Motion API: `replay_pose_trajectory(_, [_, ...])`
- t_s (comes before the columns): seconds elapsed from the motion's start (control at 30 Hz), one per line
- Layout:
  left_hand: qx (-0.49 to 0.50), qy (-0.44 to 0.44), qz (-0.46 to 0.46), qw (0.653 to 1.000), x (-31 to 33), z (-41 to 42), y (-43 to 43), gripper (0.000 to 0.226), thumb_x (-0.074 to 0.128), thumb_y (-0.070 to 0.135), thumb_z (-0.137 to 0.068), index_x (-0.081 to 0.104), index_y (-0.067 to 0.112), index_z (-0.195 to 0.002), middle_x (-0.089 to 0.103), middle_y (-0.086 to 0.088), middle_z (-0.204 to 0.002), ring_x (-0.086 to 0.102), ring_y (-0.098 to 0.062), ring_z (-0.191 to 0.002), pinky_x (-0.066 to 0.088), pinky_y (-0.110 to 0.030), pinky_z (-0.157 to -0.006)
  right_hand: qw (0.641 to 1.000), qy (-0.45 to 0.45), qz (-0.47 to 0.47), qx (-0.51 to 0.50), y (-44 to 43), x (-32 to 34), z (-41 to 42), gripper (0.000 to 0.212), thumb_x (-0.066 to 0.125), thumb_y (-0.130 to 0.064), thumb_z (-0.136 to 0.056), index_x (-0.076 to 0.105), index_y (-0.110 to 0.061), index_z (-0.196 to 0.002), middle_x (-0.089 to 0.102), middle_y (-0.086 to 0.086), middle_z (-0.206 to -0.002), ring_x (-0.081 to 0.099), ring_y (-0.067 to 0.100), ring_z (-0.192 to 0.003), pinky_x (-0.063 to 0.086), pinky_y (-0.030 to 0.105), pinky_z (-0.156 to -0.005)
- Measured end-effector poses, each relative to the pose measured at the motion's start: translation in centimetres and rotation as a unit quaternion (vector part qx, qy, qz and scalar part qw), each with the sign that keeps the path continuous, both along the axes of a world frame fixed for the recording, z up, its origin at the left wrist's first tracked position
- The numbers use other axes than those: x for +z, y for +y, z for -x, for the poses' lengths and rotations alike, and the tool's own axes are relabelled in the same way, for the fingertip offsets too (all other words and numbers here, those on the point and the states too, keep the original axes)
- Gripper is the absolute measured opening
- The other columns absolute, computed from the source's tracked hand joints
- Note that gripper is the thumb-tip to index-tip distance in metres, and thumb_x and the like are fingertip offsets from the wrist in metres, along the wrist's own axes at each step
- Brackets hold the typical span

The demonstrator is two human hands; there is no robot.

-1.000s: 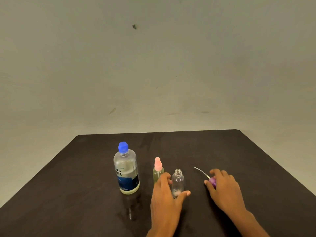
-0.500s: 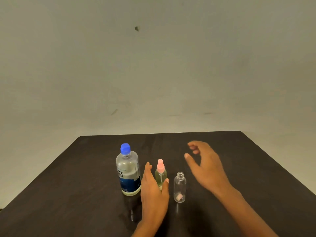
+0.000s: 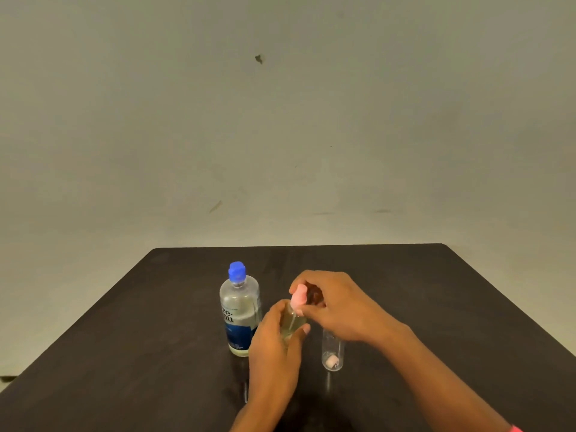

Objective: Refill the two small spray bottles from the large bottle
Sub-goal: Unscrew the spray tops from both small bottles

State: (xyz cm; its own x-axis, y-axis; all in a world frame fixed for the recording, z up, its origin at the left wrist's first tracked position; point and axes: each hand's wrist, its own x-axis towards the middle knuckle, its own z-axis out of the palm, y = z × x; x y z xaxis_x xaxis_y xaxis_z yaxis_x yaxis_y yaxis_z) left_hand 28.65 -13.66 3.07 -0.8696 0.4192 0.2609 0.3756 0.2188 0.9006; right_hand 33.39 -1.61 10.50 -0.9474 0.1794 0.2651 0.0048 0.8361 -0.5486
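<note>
- The small spray bottle stands upright between the two hands. We see yellowish liquid in its clear body, showing through the fingers.
- The left hand grips that body from the near side, with fingers and thumb curled round it.
- The pink spray head sits on top of the bottle, just above the left hand. The right hand comes over from the right and pinches it between thumb and curled fingertips.
- Under the right wrist we find the clear small bottle, upright on the table and apart from the left hand. Its neck is hidden behind the wrist, so we cannot tell how its top stands. A pale pink bit lies at its bottom.
- Just left of the left hand stands the large bottle, upright with a dark blue label (only part of the lettering reads). Its blue cap is on, and neither hand touches it.
- All three bottles rest on a dark table, and a plain pale wall rises beyond the hands.
- A pink wristband shows on the right forearm at the frame's lower edge.
</note>
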Motion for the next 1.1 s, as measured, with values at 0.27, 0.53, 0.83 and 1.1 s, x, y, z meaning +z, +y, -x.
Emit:
replay_pose_trajectory(0.27, [0.034, 0.118, 0.054, 0.991, 0.9, -0.4, -2.1, 0.043, 0.069, 0.025, -0.083, 0.053, 0.031, -0.123, 0.058, 0.017, -0.112, 0.056, -0.004, -0.105, 0.049, -0.027, -0.094, 0.998, -0.006, 0.044, 0.038, -0.4, 1.1, -1.0, 0.03, 0.068, -0.039, -0.084, 0.058, -0.034, -0.111, 0.06, -0.018, -0.104, 0.059, 0.003, -0.094, 0.052, 0.017, -0.081])
replay_pose_trajectory(0.53, [0.051, 0.192, 0.063, 0.978, 1.8, -0.6, -2.8, 0.047, 0.077, 0.029, -0.075, 0.06, 0.028, -0.12, 0.045, 0.033, -0.096, 0.051, -0.002, -0.099, 0.035, -0.007, -0.076, 0.998, 0.007, 0.037, 0.052, -0.6, 1.8, -1.4, 0.013, 0.067, -0.019, -0.085, 0.066, -0.03, -0.092, 0.063, -0.014, -0.093, 0.06, 0.005, -0.088, 0.053, 0.024, -0.08])
replay_pose_trajectory(0.83, [0.051, 0.229, 0.053, 0.971, 2.5, -0.6, -3.1, 0.048, 0.079, 0.026, -0.073, 0.062, 0.028, -0.117, 0.046, 0.034, -0.094, 0.053, -0.005, -0.096, 0.039, -0.011, -0.079, 0.999, 0.005, 0.034, 0.034, -0.3, 1.9, -1.9, 0.004, 0.065, -0.032, -0.088, 0.063, -0.028, -0.09, 0.065, -0.011, -0.087, 0.061, 0.007, -0.08, 0.054, 0.027, -0.073])
replay_pose_trajectory(1.1, [0.043, 0.232, 0.04, 0.971, 2.6, -0.8, -3.3, 0.047, 0.078, 0.024, -0.074, 0.061, 0.03, -0.117, 0.045, 0.036, -0.095, 0.052, 0.001, -0.094, 0.04, -0.011, -0.079, 0.997, -0.001, 0.07, 0.032, -0.1, 2.3, -2.3, 0.03, 0.058, -0.056, -0.084, 0.062, -0.028, -0.093, 0.066, -0.006, -0.083, 0.064, 0.009, -0.073, 0.056, 0.028, -0.068])
